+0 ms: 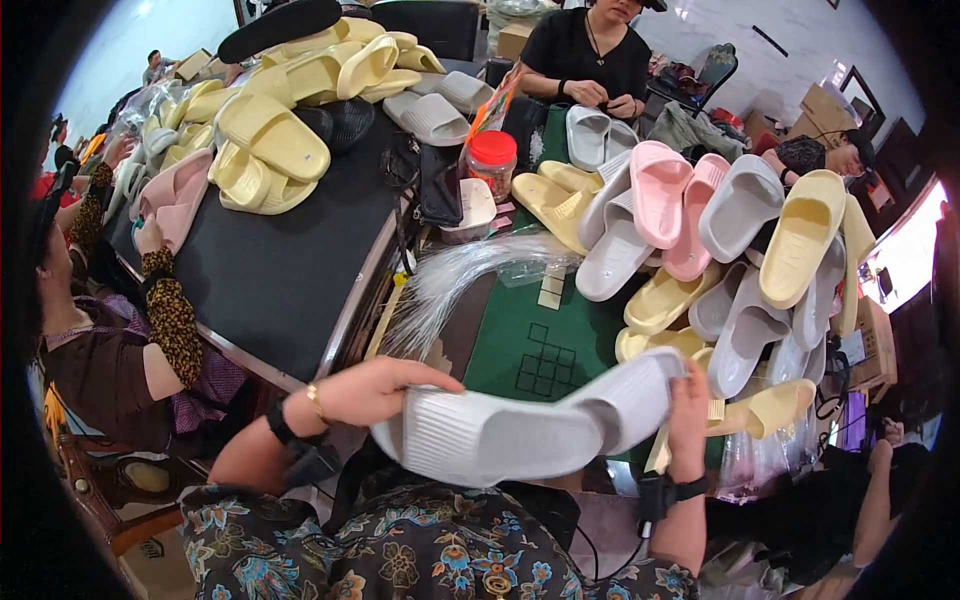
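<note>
A pair of light grey slide slippers is held up in front of me, end to end. My left hand (362, 393) grips the ribbed-strap end of the left slipper (535, 445), index finger stretched along the strap and thumb hidden behind it. My right hand (688, 415) is closed on the far right end of the other slipper (640, 392). Where the two slippers meet they overlap or touch; I cannot tell which. Just beyond them lies a green mat (490, 345) with a dark printed grid and a bundle of clear plastic strips (450, 280).
Grey, pink (660, 195) and yellow slippers (802, 240) are heaped on the right. Another yellow heap (270, 150) covers the dark conveyor-like table (290, 265) at left. A red-lidded jar (491, 165) stands in the middle. Several people work around, one at far left handling pink slippers.
</note>
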Action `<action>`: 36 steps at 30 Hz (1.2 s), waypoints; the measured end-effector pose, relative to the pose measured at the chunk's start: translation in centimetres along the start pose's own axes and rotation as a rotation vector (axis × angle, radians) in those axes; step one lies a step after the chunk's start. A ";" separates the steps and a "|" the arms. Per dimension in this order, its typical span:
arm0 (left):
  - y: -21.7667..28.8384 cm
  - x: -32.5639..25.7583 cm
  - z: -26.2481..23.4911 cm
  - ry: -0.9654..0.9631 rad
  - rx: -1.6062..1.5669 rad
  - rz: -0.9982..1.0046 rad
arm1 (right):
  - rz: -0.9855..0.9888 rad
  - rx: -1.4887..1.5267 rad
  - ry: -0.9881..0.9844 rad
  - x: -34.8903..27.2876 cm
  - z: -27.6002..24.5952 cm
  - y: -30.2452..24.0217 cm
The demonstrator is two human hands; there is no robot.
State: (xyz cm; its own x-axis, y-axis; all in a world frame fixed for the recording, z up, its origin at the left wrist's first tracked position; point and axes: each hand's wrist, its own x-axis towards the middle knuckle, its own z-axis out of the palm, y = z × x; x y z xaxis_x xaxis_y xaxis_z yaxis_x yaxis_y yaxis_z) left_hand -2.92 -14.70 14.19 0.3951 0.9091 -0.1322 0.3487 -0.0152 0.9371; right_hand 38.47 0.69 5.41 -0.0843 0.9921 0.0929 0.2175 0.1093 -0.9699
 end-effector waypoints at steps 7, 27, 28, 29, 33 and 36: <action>1.1 7.3 -3.6 -0.405 0.384 0.283 | -0.187 -0.371 -0.415 3.8 1.0 -8.7; -5.0 5.8 3.3 0.405 0.598 0.234 | 0.128 -0.354 -0.408 -3.9 6.7 0.4; -2.8 5.5 2.9 0.520 0.552 0.361 | 0.069 -0.391 -0.371 -3.9 6.5 0.5; 0.4 4.9 2.3 0.559 0.525 0.465 | 0.015 -0.427 -0.332 -4.0 6.5 0.6; 9.3 1.1 3.5 1.023 0.551 1.014 | -0.017 -0.444 -0.338 -4.1 6.8 -0.5; 10.9 -1.8 5.4 1.107 0.543 1.117 | -0.072 -0.462 -0.342 -3.9 7.5 -0.9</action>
State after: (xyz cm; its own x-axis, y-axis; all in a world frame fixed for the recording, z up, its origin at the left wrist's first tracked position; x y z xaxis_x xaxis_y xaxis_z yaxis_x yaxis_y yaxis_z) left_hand 4.79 -18.75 22.87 -0.0341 0.1835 0.9824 0.6570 -0.7366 0.1604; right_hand 31.27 -3.78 4.27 -0.4074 0.9133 0.0026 0.5954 0.2677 -0.7575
